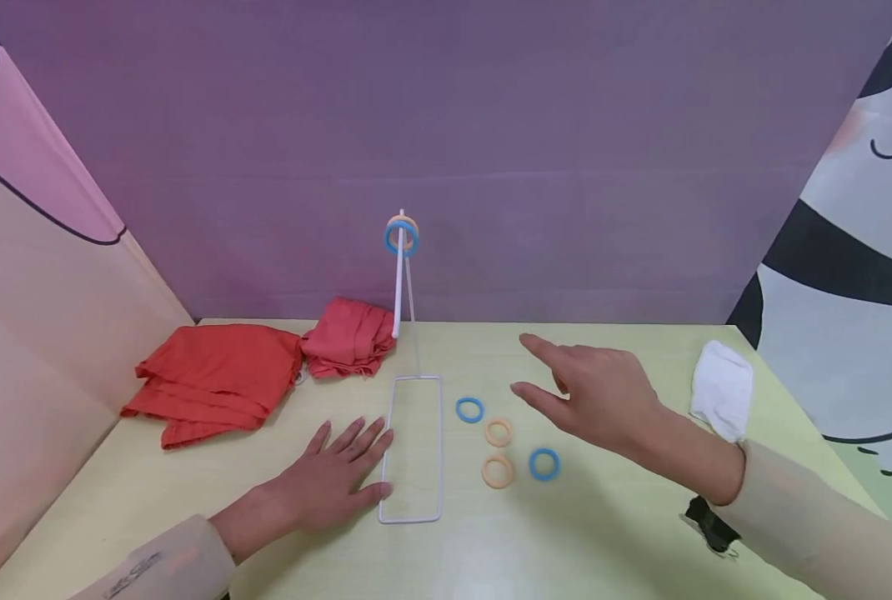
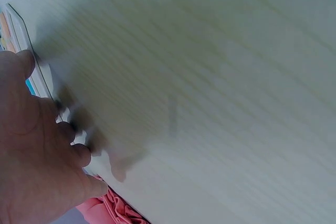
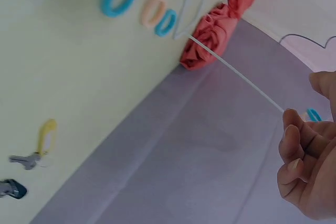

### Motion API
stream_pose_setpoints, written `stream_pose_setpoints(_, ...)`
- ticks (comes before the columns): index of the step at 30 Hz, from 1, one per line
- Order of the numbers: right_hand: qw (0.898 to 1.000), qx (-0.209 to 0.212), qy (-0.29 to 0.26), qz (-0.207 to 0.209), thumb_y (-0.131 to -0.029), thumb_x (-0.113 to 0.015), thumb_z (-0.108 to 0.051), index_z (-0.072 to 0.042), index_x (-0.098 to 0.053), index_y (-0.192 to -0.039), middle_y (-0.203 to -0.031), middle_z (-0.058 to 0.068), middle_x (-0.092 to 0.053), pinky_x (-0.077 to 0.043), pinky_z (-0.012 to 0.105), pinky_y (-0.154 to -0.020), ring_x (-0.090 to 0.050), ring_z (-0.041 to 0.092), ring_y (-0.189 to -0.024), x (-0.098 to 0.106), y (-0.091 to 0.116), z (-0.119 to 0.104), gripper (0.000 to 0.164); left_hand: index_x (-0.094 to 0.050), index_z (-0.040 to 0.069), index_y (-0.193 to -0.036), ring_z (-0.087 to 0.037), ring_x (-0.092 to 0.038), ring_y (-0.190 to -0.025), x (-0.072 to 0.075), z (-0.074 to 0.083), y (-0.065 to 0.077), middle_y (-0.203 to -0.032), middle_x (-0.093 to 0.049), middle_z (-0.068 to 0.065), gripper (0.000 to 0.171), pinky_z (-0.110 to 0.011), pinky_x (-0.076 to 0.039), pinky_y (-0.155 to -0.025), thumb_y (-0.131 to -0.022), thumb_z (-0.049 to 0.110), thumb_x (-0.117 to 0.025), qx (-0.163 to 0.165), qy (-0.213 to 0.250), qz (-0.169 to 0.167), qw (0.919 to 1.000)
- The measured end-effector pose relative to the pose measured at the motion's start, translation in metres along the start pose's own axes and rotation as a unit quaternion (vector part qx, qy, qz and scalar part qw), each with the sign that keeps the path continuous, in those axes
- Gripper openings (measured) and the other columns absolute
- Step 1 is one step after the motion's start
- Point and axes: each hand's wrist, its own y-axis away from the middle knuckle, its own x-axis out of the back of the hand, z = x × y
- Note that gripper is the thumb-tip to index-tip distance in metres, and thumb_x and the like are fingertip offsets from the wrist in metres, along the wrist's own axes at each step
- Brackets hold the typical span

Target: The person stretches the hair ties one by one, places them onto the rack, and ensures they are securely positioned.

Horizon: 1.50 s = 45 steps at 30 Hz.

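Observation:
A white wire stand [image 1: 440,450] has a flat rectangular base on the table and a tall upright with an arm [image 1: 398,292] at the top. One blue ring [image 1: 388,243] and an orange ring [image 1: 413,223] hang on that arm. My left hand [image 1: 333,483] lies with spread, straight fingers, its fingertips and thumb touching the base's left side. Right of the base lie two blue rings [image 1: 543,464] [image 1: 469,409] and two orange rings [image 1: 498,472] [image 1: 498,432]. Above the table, my right hand [image 1: 603,392] holds nothing; its index finger and thumb extend apart, the other fingers curl loosely.
Red folded cloths [image 1: 221,375] [image 1: 348,337] lie at the back left. A white cloth [image 1: 722,390] is at the right, and a black object [image 1: 710,525] sits partly under the right sleeve. The right wrist view shows a yellow tag [image 3: 47,136] with metal pieces. A purple curtain [image 1: 491,150] hangs behind.

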Motion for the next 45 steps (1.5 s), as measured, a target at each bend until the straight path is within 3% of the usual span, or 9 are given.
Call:
stream_pose_setpoints(11, 0.992, -0.032, -0.012, -0.118, -0.086, -0.072, -0.049, -0.025, -0.067, -0.128, -0.057, -0.021, -0.04, -0.024, 0.019, -0.041, -0.035, -0.005, -0.051, -0.017, 0.048, 0.005, 0.049, -0.023, 0.019, -0.161, -0.035, -0.012, -0.157, -0.001, -0.001, 0.0, -0.17, -0.016, -0.003, 0.078, -0.067, -0.004, -0.121, -0.1, 0.063, -0.042, 0.004, -0.002, -0.007, 1.0)
stream_pose_setpoints(15, 0.978, -0.067, -0.04, -0.193, -0.087, -0.07, -0.053, -0.026, -0.066, -0.13, -0.06, -0.021, -0.041, -0.028, 0.02, -0.044, -0.036, -0.006, -0.053, -0.022, 0.057, 0.007, 0.051, -0.021, 0.02, -0.161, -0.034, -0.011, -0.157, -0.001, -0.002, -0.001, -0.17, -0.015, -0.002, 0.078, -0.067, -0.004, -0.121, -0.1, 0.064, -0.041, 0.007, -0.008, -0.01, 0.9999)
stream_pose_setpoints(21, 0.954, -0.094, -0.057, -0.279, -0.085, -0.069, -0.059, -0.028, -0.065, -0.133, -0.082, -0.009, -0.071, -0.035, 0.024, -0.047, -0.061, 0.003, -0.069, -0.03, 0.064, 0.014, 0.057, -0.021, 0.021, -0.161, -0.034, -0.011, -0.157, -0.002, -0.002, -0.003, -0.17, -0.015, -0.002, 0.078, -0.067, -0.003, -0.121, -0.1, 0.063, -0.042, 0.007, -0.009, -0.009, 0.9999)
stream_pose_setpoints(26, 0.936, -0.106, -0.068, -0.327, -0.081, -0.071, -0.062, -0.03, -0.065, -0.134, -0.064, -0.014, -0.059, -0.033, 0.026, -0.044, -0.055, 0.003, -0.064, -0.04, 0.068, 0.018, 0.062, -0.022, 0.019, -0.161, -0.035, -0.012, -0.157, -0.001, -0.002, -0.002, -0.17, -0.015, -0.003, 0.078, -0.067, -0.004, -0.121, -0.1, 0.063, -0.042, 0.005, -0.01, -0.006, 0.9999)
stream_pose_setpoints(30, 0.931, -0.104, -0.072, -0.341, -0.08, -0.073, -0.062, -0.033, -0.066, -0.132, -0.058, -0.015, -0.05, -0.031, 0.027, -0.044, -0.044, 0.003, -0.058, -0.048, 0.07, 0.021, 0.06, -0.023, 0.018, -0.161, -0.036, -0.013, -0.156, 0.0, -0.002, -0.001, -0.169, -0.017, -0.005, 0.077, -0.068, -0.005, -0.12, -0.1, 0.062, -0.042, 0.002, -0.009, -0.002, 1.0)
stream_pose_setpoints(38, 0.933, -0.101, -0.083, -0.335, -0.079, -0.075, -0.061, -0.034, -0.068, -0.13, -0.048, -0.014, -0.038, -0.028, 0.026, -0.045, -0.036, 0.002, -0.053, -0.058, 0.072, 0.026, 0.058, -0.023, 0.018, -0.161, -0.037, -0.013, -0.156, 0.0, -0.002, 0.0, -0.169, -0.017, -0.006, 0.078, -0.069, -0.005, -0.12, -0.1, 0.063, -0.043, -0.001, -0.007, -0.002, 1.0)
stream_pose_setpoints(45, 0.936, -0.096, -0.117, -0.316, -0.084, -0.074, -0.051, -0.029, -0.072, -0.125, -0.05, -0.02, -0.041, -0.025, 0.022, -0.044, -0.036, -0.002, -0.052, -0.063, 0.074, 0.029, 0.047, -0.023, 0.018, -0.161, -0.037, -0.013, -0.156, -0.001, -0.003, -0.001, -0.169, -0.017, -0.005, 0.078, -0.069, -0.005, -0.12, -0.1, 0.063, -0.043, 0.001, -0.007, -0.002, 1.0)
